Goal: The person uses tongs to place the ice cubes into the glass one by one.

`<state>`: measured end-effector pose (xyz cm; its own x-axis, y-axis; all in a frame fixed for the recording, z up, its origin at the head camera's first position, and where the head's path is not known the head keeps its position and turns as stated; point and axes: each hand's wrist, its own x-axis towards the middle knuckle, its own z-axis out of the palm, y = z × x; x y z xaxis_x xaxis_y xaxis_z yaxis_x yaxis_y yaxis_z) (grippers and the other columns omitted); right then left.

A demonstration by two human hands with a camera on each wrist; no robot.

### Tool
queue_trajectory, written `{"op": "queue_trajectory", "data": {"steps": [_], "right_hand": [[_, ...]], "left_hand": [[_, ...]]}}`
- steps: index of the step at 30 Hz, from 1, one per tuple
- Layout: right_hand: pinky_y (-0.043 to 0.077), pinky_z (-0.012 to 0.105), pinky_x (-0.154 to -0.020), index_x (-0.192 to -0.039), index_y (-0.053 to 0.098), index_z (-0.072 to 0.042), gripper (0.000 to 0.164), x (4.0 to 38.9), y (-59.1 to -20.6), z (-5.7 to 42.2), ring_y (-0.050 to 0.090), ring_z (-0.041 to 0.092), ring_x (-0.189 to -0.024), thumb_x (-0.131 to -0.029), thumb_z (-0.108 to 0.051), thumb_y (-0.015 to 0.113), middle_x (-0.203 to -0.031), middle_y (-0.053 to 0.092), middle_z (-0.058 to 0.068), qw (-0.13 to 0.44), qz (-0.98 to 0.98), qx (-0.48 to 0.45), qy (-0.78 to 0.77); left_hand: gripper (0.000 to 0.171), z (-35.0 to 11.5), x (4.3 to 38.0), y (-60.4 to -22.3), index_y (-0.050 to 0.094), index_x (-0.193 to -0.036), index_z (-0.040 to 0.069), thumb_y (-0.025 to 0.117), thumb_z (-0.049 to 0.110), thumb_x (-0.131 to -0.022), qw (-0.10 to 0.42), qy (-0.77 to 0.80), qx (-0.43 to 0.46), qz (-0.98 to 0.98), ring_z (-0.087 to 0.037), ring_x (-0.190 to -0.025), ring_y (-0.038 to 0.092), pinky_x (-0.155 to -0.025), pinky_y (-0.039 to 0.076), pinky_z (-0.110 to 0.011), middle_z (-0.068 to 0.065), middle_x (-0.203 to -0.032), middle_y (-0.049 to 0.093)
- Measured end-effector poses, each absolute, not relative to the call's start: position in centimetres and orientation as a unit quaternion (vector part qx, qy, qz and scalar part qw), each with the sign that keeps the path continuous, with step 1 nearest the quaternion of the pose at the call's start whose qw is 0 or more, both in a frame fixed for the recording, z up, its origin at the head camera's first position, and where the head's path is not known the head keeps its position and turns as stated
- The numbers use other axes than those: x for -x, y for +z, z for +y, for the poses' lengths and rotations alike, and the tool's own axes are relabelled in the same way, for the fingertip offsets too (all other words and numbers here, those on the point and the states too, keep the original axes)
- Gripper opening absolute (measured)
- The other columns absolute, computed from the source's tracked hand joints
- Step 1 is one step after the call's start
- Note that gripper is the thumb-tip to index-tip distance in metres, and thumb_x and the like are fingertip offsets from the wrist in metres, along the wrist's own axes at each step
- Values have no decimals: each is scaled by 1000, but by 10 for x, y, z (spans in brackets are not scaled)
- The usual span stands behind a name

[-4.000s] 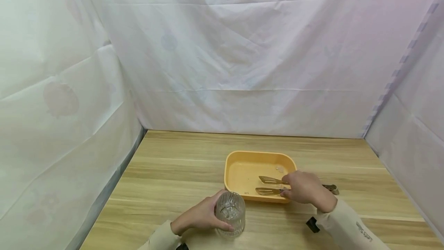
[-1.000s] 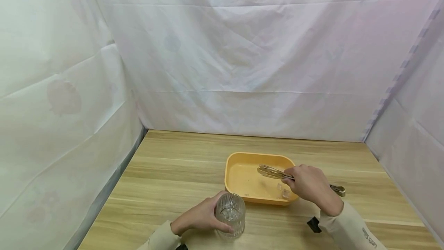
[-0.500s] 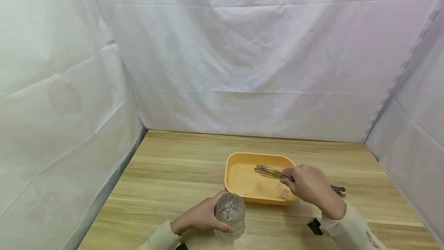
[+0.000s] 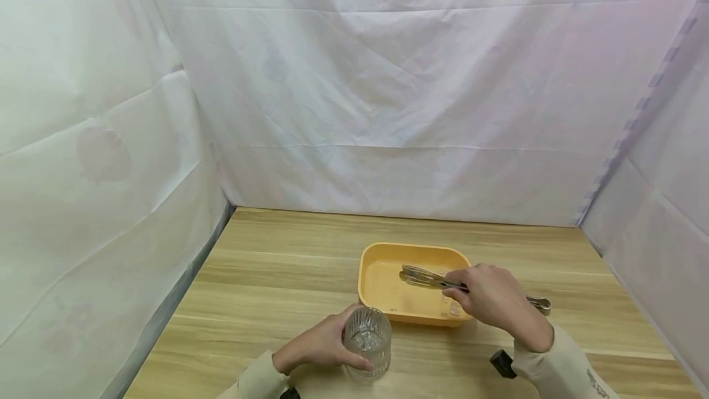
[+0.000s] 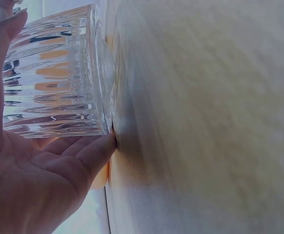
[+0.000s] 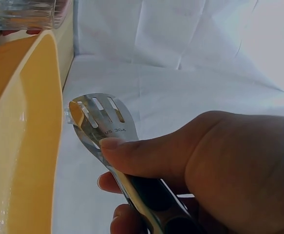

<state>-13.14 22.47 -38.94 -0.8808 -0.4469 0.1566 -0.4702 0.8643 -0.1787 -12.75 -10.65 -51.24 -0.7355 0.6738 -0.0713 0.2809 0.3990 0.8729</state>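
Note:
In the head view my left hand (image 4: 327, 340) is curled round a clear ribbed glass (image 4: 376, 350), which stands on the table with some clear pieces visible inside. The left wrist view has the ribbed glass (image 5: 59, 83) between thumb and fingers. My right hand (image 4: 495, 300) grips metal tongs (image 4: 426, 277), their arms squeezed together above the yellow tray (image 4: 388, 310). Slots show in the tongs' heads (image 6: 103, 109) in the right wrist view, and a small clear piece (image 6: 68, 117) peeks out between them. Clear ice-like cubes (image 4: 454, 309) lie in the tray's near right corner.
The wooden table (image 4: 266, 276) carries the tray and the glass. White cloth (image 4: 388, 79) hangs behind and along both sides. A black wrist strap part (image 4: 503, 363) sits under the right sleeve.
Four seconds ago the tongs were spread low in the tray; they are now squeezed together and raised. Over the last second their heads have shifted slightly left. The left hand and glass stay put.

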Motion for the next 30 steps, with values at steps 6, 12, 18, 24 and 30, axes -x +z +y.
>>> {"op": "queue_trajectory", "data": {"steps": [6, 12, 18, 24, 30], "right_hand": [[22, 19, -45, -65, 43, -29, 39, 129, -386, 223, 27, -3, -44, -88, -33, 73, -52, 31, -18, 51, -958, -252, 125], [22, 18, -46, -66, 40, -28, 41, 125, -382, 220, 25, -3, -44, -90, -32, 72, -54, 28, -18, 44, -955, -260, 136], [26, 19, -46, -76, 59, -31, 19, 122, -377, 217, 28, -4, -46, -90, -34, 72, -56, 35, -19, 47, -951, -273, 141], [41, 21, -52, -104, 76, -22, 21, 116, -371, 213, 44, -8, -53, -91, -38, 70, -84, 72, -11, 42, -940, -294, 169], [48, 23, -57, -104, 76, -22, 20, 112, -367, 206, 57, -6, -64, -91, -36, 70, -90, 74, -10, 46, -931, -315, 178]], "left_hand": [[84, -107, 128, -513, 40, -141, 32, 88, 40, -73, 214, 467, -298, 805, -9, -113, 59, -96, 47, -30, 6, -125, 63], [86, -107, 127, -515, 39, -143, 32, 88, 40, -72, 209, 468, -301, 804, -9, -114, 59, -96, 46, -29, 6, -126, 62], [87, -107, 127, -514, 39, -143, 32, 88, 40, -71, 209, 470, -298, 804, -9, -114, 58, -97, 45, -29, 7, -126, 62], [88, -106, 127, -514, 39, -143, 32, 88, 40, -71, 211, 468, -296, 806, -9, -114, 58, -98, 45, -30, 8, -127, 61], [87, -105, 128, -514, 39, -143, 31, 88, 39, -72, 216, 469, -297, 803, -9, -114, 58, -97, 46, -29, 8, -126, 61]]}}
